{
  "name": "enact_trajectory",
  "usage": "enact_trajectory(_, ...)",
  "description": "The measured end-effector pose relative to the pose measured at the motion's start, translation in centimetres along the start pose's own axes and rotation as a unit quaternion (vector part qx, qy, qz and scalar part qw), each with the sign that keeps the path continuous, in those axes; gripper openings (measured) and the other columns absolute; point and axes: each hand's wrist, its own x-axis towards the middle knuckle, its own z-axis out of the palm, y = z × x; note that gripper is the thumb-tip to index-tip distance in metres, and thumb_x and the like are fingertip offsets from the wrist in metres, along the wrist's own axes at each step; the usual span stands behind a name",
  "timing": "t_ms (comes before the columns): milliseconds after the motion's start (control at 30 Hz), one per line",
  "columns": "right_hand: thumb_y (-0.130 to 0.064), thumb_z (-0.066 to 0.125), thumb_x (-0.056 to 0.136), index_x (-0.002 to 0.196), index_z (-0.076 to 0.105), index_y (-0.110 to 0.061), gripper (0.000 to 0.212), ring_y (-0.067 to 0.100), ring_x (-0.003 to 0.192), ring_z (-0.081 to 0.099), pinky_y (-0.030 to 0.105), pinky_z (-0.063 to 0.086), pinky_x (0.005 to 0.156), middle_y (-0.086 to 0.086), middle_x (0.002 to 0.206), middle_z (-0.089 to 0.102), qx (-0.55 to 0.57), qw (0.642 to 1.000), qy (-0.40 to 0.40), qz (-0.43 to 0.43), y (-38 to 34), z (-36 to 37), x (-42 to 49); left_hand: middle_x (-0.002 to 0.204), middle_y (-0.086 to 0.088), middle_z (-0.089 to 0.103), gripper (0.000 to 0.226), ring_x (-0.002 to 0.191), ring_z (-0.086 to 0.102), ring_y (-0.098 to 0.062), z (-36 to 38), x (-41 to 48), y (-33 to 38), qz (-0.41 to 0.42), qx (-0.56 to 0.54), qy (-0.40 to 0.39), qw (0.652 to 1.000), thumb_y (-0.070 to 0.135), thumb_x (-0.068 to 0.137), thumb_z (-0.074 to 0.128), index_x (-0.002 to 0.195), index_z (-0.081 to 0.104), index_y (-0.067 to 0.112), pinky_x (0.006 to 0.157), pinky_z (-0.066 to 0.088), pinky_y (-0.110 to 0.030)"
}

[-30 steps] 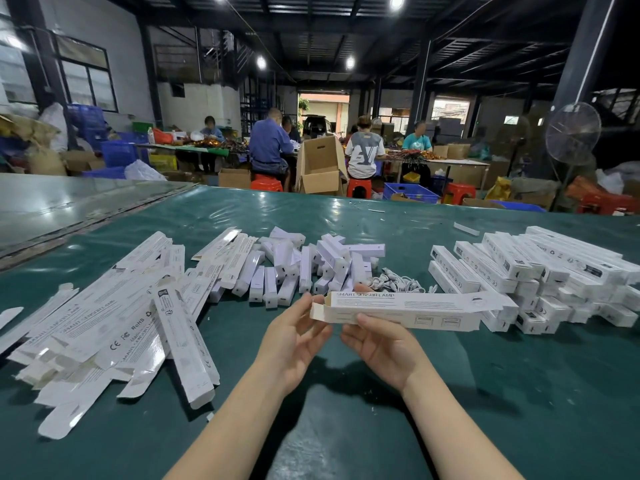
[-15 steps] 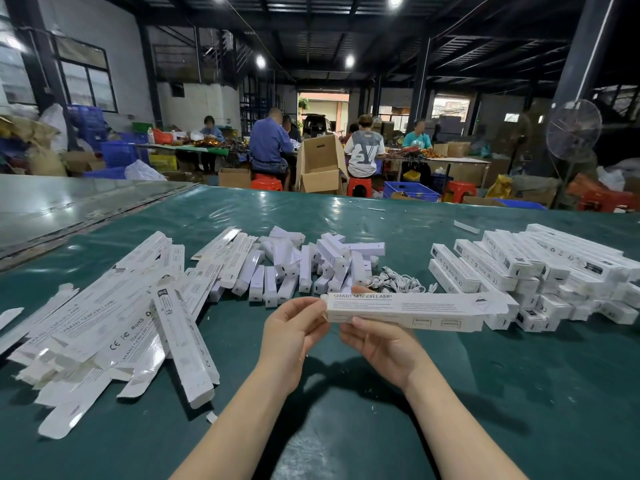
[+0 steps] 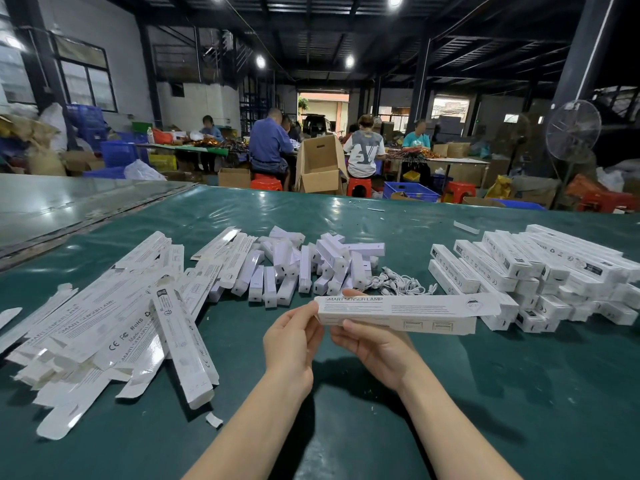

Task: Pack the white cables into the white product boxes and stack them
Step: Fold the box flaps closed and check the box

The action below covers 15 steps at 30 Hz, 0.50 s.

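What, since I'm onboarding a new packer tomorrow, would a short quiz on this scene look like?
1. True or false: the left hand and right hand both hold the long white cardboard product box.
2. The stacked closed white boxes lie at the person's: A left, B right, C feet?
3. What is printed on the held box?
Key: 1 true; 2 B; 3 SMART SENSOR LAMP.

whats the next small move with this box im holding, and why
Probably slide the right hand along to the right end of the box and tuck in the flap that seems to stick out there. The left hand grips the left end, which looks closed.
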Motion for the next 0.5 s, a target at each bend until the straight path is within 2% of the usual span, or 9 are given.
enact_trajectory(167, 0.003, 0.062, 0.063, 0.105, 0.061, -0.014, 0.046, 0.019, 0.070, 0.069, 0.026, 0.056, 0.065, 0.010, 0.086, 0.073, -0.016, 1.000, 0.009, -0.003, 0.01, -0.06, -0.03, 0.058, -0.003, 0.061, 0.008, 0.056, 0.053, -0.012, -0.29, 0.10, 0.14, 0.018, 0.062, -0.015, 0.998, 0.000, 0.085, 0.059, 0.079, 0.061, 0.006, 0.054, 0.048, -0.018)
enact_trajectory(333, 0.001, 0.063, 0.062, 0.106, 0.060, -0.014, 0.047, 0.018, 0.068, 0.069, 0.025, 0.055, 0.064, 0.009, 0.085, 0.073, -0.035, 0.999, 0.019, -0.004, 0.24, 0.32, -0.16, 0.068, -0.003, 0.065, 0.014, 0.070, 0.060, -0.013, -0.60, 0.34, 0.36, 0.034, 0.117, -0.007, 0.993, 0.003, 0.084, 0.061, 0.072, 0.061, 0.011, 0.067, 0.048, -0.024)
enact_trajectory(500, 0.002, 0.062, 0.063, 0.106, 0.060, -0.014, 0.046, 0.017, 0.067, 0.069, 0.026, 0.056, 0.064, 0.008, 0.082, 0.073, -0.009, 1.000, 0.024, -0.010, 0.13, 0.55, -0.17, 0.077, -0.006, 0.068, 0.009, 0.077, 0.062, -0.017, -0.34, 0.26, 0.52, 0.047, 0.140, -0.021, 0.989, 0.006, 0.085, 0.060, 0.078, 0.066, 0.008, 0.072, 0.050, -0.025)
